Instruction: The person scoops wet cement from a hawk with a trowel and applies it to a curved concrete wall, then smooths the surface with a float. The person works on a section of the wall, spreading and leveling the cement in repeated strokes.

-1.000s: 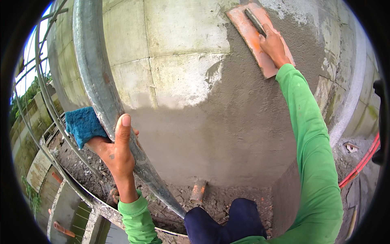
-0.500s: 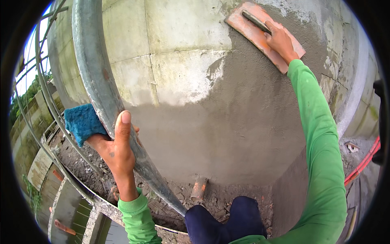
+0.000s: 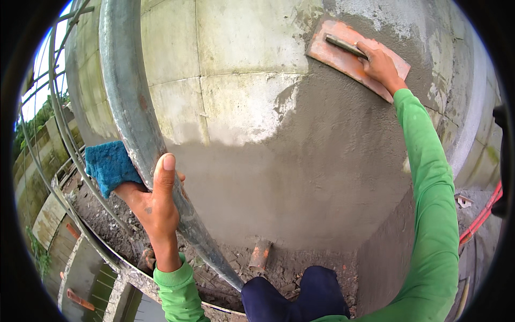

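Note:
My right hand grips the dark handle of a pinkish-orange plastering float. The float's blade lies tilted against wet grey mortar on the upper right of the wall. At the left, my left hand is closed about a thick grey metal pole, its thumb pointing up along the front; most of its fingers are hidden. A blue sponge sits at the same hand, left of the pole, apparently held by the hidden fingers.
Bare concrete wall shows whitish patches left of the mortar. A short orange pipe stub lies on the rubble near my knees. Thin bent rods stand at far left, beside a drop with rebar. Red hoses run at right.
The float and my right hand have shifted slightly right and down, and the float lies a little flatter. My left hand keeps its hold on the pole. The whole view has moved slightly.

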Motion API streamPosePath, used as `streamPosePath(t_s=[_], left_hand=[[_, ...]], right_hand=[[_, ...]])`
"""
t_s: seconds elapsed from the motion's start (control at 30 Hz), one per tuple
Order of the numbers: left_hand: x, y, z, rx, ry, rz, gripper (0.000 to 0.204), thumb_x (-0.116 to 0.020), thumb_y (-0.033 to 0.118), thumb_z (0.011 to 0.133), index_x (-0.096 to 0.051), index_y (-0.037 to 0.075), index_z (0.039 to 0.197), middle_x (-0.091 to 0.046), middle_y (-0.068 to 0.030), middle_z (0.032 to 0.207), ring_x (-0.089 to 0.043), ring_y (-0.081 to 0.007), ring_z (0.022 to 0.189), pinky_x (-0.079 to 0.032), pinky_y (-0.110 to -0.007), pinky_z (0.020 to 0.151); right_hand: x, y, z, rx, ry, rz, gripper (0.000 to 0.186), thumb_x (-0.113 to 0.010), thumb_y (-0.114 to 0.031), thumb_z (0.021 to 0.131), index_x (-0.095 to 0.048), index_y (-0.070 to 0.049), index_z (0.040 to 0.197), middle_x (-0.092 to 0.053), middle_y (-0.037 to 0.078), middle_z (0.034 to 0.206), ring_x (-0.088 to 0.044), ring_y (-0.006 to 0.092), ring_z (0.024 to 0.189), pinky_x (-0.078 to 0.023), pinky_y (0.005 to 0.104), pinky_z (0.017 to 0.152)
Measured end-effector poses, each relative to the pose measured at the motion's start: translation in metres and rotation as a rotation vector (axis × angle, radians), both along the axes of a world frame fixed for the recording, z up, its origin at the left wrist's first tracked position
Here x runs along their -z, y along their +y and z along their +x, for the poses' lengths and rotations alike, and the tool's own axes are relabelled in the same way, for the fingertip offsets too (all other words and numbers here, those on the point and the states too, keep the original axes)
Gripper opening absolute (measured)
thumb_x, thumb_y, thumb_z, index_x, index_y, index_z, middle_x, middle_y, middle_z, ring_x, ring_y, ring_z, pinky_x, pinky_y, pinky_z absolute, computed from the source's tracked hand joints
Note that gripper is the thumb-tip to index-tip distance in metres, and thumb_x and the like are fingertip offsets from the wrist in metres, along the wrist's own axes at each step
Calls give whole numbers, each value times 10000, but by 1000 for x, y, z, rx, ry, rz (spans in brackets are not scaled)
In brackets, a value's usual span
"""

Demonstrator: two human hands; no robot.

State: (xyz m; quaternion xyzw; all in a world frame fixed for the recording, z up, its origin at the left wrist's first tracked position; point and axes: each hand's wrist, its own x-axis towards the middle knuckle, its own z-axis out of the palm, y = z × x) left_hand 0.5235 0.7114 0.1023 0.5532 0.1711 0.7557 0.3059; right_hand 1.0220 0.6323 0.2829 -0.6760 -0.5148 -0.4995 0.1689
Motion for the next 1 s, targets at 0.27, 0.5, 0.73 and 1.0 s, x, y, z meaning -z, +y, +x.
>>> streamPosePath(t_s=[0.27,0.5,0.73,1.0], left_hand=[[1,0,-7,-34,4,-10,677,-764,133,884,-305,39,1372,-595,-123,1061,-629,-159,719,-542,-284,610],[4,4,4,-17,-10,-18,667,-755,135,893,-313,49,1385,-585,-119,1087,-625,-157,740,-553,-287,605],[8,4,6,-22,-30,-39,660,-760,168,893,-317,70,1372,-580,-113,1082,-615,-154,713,-547,-288,603],[7,7,4,-61,37,-3,569,-729,250,912,-368,53,1305,-576,-106,1010,-619,-177,659,-515,-293,583]], right_hand=[[8,27,-27,-7,105,5,417,-632,-183,885,-536,-132,1288,-681,282,916,-661,455,915,-514,541,813],[9,46,-21,-133,231,377,390,-606,-182,885,-543,-81,1256,-676,292,916,-652,467,884,-511,531,798],[37,-68,65,5,202,343,418,-637,-204,879,-574,-154,1289,-694,258,937,-666,447,897,-528,508,779],[13,-1,18,-166,342,511,403,-592,-165,874,-562,-86,1267,-674,297,963,-654,472,910,-515,524,827]])
